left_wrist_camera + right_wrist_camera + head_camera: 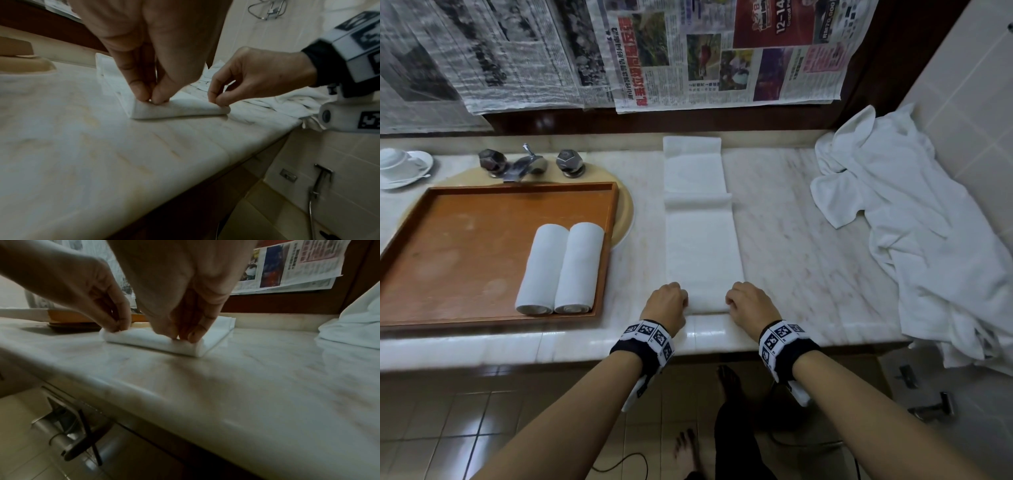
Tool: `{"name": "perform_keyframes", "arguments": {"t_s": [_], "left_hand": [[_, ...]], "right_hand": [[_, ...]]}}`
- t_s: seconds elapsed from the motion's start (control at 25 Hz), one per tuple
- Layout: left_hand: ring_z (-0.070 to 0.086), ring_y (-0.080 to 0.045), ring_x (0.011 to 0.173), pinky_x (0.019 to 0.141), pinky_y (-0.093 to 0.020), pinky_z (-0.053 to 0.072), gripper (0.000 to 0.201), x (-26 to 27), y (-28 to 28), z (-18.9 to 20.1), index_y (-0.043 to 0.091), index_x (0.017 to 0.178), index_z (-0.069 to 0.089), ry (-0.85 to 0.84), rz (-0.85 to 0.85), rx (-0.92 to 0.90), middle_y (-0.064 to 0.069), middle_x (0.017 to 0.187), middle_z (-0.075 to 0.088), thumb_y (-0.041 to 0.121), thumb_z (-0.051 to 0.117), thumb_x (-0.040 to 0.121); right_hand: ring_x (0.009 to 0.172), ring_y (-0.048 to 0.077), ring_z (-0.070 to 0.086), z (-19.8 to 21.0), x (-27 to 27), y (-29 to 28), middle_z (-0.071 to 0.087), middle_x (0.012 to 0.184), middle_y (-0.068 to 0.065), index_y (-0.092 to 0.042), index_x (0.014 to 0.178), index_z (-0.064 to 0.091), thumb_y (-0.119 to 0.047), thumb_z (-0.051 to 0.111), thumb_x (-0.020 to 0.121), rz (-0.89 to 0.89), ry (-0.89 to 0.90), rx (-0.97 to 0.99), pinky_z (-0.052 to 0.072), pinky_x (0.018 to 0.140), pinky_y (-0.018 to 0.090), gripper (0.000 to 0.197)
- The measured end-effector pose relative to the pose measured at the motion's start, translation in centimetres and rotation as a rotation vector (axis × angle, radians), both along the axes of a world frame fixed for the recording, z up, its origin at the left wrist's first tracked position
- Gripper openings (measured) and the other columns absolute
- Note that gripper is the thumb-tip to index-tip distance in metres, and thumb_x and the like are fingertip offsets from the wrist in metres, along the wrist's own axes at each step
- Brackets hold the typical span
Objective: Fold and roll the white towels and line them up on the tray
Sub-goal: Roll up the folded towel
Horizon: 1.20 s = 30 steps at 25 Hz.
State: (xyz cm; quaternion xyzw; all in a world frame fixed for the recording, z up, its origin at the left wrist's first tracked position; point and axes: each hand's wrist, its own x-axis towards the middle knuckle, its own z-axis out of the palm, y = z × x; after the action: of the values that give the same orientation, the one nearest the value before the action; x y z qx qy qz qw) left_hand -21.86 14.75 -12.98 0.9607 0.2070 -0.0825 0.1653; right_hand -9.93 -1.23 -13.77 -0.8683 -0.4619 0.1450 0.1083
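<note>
A white towel (702,236), folded into a long narrow strip, lies on the marble counter and runs away from me. Its near end is turned up into a small roll (179,110). My left hand (666,301) pinches the left end of that roll (115,335), and my right hand (748,303) pinches the right end (185,344). Both hands have curled fingers on the cloth. The wooden tray (448,274) sits to the left, over the basin, with two rolled white towels (561,269) lying side by side at its right side.
A heap of loose white towels (914,219) covers the counter's right end and hangs over its edge. Taps (527,164) and a cup on a saucer (400,166) stand behind the tray. Newspapers (619,51) cover the wall. Bare marble lies between strip and heap.
</note>
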Motion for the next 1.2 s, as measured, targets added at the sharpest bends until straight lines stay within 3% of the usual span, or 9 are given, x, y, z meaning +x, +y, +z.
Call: {"name": "perform_keyframes", "arguments": {"t_s": [0.16, 0.4, 0.52, 0.64, 0.76, 0.88, 1.0, 1.12, 1.2], "left_hand": [[0.054, -0.023, 0.100, 0.084, -0.030, 0.048, 0.026, -0.2, -0.3, -0.3, 0.009, 0.106, 0.065, 0.011, -0.019, 0.051, -0.006, 0.106, 0.060, 0.027, 0.060, 0.089], [0.049, -0.024, 0.107, 0.090, -0.036, 0.036, 0.028, 0.3, 0.7, 0.3, 0.016, 0.116, 0.060, 0.124, -0.130, 0.199, -0.002, 0.114, 0.060, 0.029, 0.052, 0.093], [0.047, -0.023, 0.110, 0.091, -0.040, 0.035, 0.027, -0.4, 1.5, 0.5, 0.019, 0.119, 0.058, 0.110, -0.125, 0.143, 0.001, 0.114, 0.062, 0.030, 0.050, 0.096], [0.048, -0.020, 0.108, 0.090, -0.039, 0.033, 0.021, -0.4, 2.4, 0.6, 0.024, 0.117, 0.054, 0.064, -0.103, 0.029, 0.006, 0.110, 0.066, 0.028, 0.054, 0.096], [0.047, -0.017, 0.107, 0.085, -0.037, 0.031, 0.018, 0.0, 2.5, 0.6, 0.026, 0.113, 0.057, 0.056, -0.060, 0.025, 0.010, 0.104, 0.068, 0.020, 0.055, 0.096], [0.047, -0.018, 0.107, 0.085, -0.037, 0.034, 0.017, 0.6, 2.3, 0.7, 0.027, 0.110, 0.062, 0.064, -0.018, 0.036, 0.010, 0.103, 0.067, 0.019, 0.055, 0.096], [0.057, -0.023, 0.100, 0.080, -0.030, 0.042, 0.012, 1.2, 2.4, 0.6, 0.015, 0.100, 0.069, 0.002, -0.012, -0.010, -0.002, 0.103, 0.064, 0.015, 0.061, 0.091], [0.061, -0.027, 0.091, 0.077, -0.029, 0.046, 0.019, 1.2, 1.7, 0.3, 0.010, 0.098, 0.072, -0.036, -0.056, -0.066, -0.006, 0.101, 0.065, 0.004, 0.056, 0.089], [0.061, -0.026, 0.092, 0.079, -0.030, 0.046, 0.021, 0.8, 1.3, 0.2, 0.011, 0.102, 0.072, -0.062, -0.046, -0.055, -0.006, 0.103, 0.066, 0.011, 0.055, 0.089]], "right_hand": [[0.102, 0.023, 0.051, 0.2, -0.1, -0.3, 0.059, 0.104, 0.008, -0.006, 0.100, 0.062, -0.017, 0.061, 0.087, 0.008, 0.009, -0.005, 0.043, 0.076, 0.032, 0.017], [0.111, 0.021, 0.047, 1.4, 1.0, 0.4, 0.062, 0.112, 0.000, -0.015, 0.114, 0.062, -0.027, 0.051, 0.093, 0.075, -0.071, -0.171, 0.040, 0.086, 0.035, 0.026], [0.110, 0.020, 0.050, 2.0, 1.9, 0.2, 0.064, 0.111, 0.002, -0.017, 0.116, 0.064, -0.030, 0.054, 0.094, 0.087, 0.056, -0.180, 0.044, 0.089, 0.035, 0.027], [0.103, 0.022, 0.057, 2.3, 2.4, -0.1, 0.063, 0.108, 0.005, -0.020, 0.111, 0.066, -0.028, 0.061, 0.091, -0.008, 0.195, -0.142, 0.047, 0.087, 0.034, 0.022], [0.093, 0.021, 0.060, 2.2, 2.5, 0.2, 0.065, 0.103, 0.002, -0.023, 0.100, 0.063, -0.026, 0.065, 0.088, -0.094, 0.239, -0.097, 0.050, 0.081, 0.033, 0.013], [0.096, 0.019, 0.057, 2.2, 2.2, 0.7, 0.065, 0.101, 0.001, -0.018, 0.098, 0.067, -0.022, 0.062, 0.091, -0.112, 0.142, -0.099, 0.048, 0.075, 0.032, 0.010], [0.101, 0.019, 0.051, 1.6, 1.3, 1.1, 0.061, 0.103, 0.002, -0.011, 0.100, 0.066, -0.012, 0.054, 0.094, -0.075, 0.013, -0.033, 0.041, 0.070, 0.029, 0.014], [0.099, 0.025, 0.055, 0.8, 0.1, 1.4, 0.060, 0.102, 0.007, -0.007, 0.098, 0.066, -0.001, 0.049, 0.091, 0.017, -0.011, -0.014, 0.044, 0.074, 0.032, 0.020], [0.101, 0.026, 0.055, 0.7, -0.5, 1.3, 0.060, 0.104, 0.008, -0.005, 0.099, 0.066, -0.008, 0.052, 0.091, 0.011, -0.007, 0.014, 0.047, 0.077, 0.035, 0.017]]}}
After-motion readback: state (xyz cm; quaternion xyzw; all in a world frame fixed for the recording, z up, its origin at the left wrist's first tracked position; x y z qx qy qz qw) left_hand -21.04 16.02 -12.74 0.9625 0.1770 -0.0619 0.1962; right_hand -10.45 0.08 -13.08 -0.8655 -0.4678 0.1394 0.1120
